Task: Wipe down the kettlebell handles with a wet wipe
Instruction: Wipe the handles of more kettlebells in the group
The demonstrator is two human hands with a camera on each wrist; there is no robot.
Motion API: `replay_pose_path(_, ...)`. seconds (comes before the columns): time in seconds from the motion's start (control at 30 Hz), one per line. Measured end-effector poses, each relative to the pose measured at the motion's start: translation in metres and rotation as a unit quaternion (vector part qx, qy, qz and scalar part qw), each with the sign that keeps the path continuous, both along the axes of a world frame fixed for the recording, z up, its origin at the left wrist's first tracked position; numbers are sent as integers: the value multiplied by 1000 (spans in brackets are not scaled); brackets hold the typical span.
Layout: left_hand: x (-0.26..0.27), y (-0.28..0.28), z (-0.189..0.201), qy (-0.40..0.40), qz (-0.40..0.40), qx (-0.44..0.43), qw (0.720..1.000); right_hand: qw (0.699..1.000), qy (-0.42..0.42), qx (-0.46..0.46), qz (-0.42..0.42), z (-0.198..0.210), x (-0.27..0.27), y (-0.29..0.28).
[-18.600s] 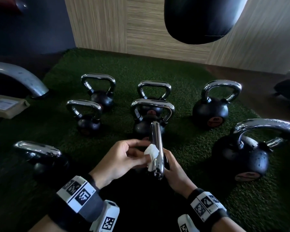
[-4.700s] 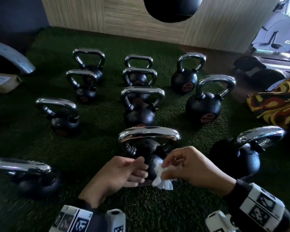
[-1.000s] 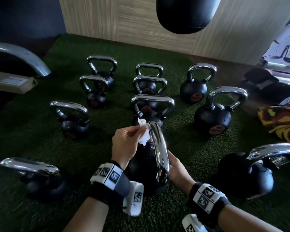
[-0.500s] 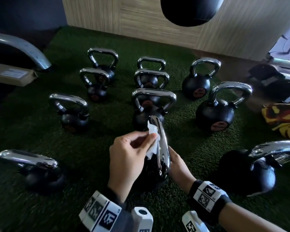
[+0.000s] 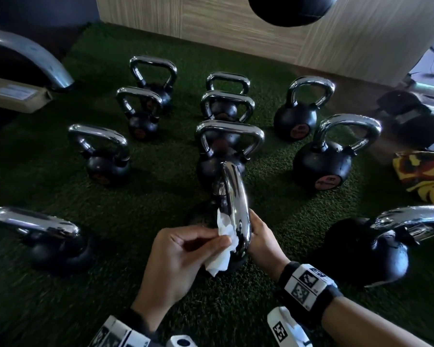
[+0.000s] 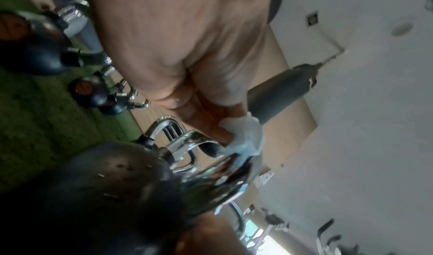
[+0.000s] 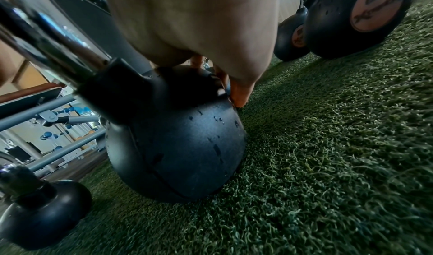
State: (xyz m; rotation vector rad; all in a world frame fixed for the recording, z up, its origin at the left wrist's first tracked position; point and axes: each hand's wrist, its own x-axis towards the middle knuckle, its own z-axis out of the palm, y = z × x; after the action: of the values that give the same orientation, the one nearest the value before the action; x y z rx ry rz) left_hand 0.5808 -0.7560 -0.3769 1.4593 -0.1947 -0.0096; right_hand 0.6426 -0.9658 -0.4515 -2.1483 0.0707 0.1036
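With the left hand (image 5: 178,256) pinching the wet wipe (image 5: 223,244) on one kettlebell handle (image 5: 236,206) and the right hand (image 5: 261,236) gripping its body, kettlebells beyond both hands likely remain unwiped.

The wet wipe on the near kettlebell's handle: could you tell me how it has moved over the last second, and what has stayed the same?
The left hand has slid the wet wipe down the chrome handle, from its far top end toward the near end. The right hand still steadies the near kettlebell from the other side, and the other kettlebells stand unmoved on the turf.
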Motion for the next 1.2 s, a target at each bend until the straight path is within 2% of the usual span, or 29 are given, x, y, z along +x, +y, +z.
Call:
replay_pose_path(0.17, -2, 10, -10, 8, -40, 75, 996, 1000, -14, -6, 5, 0, -1, -3)
replay_pose_path(0.43, 4, 16, -29, -16, -23, 146, 989, 1000, -19, -5, 13, 2, -2, -4)
replay_pose_path(0.53, 11, 19, -24, -16, -35, 148, 988, 1000, 4, 11, -12, 14, -3, -2)
replay_pose_path(0.6, 18, 23, -17, -6, -21, 130, 991, 996, -29, 49, -64, 32, -4, -4)
replay_pose_path(0.7, 28, 31, -3, 48, 23, 41, 998, 981, -136, 83, -116, 81, -12, -3)
replay_pose_path(0.73, 31, 32, 2, 65, 34, 10, 997, 976, -178, 73, -105, 101, -16, 0)
replay_pose_path(0.8, 34, 32, 13, 90, 32, -52, 994, 968, -244, 55, -33, 139, -23, 10)
replay_pose_path(0.83, 35, 31, 18, 102, 24, -79, 991, 967, -249, 50, 20, 155, -27, 16)
replay_pose_path(0.9, 35, 30, 29, 123, 5, -110, 986, 971, -203, 47, 117, 172, -30, 27)
replay_pose_path(0.97, 35, 29, 37, 138, -17, -126, 982, 973, -152, 57, 165, 178, -32, 35)
replay_pose_path(1.2, 42, 16, 43, 157, -2, -171, 973, 981, -157, 56, 104, 173, -33, 42)
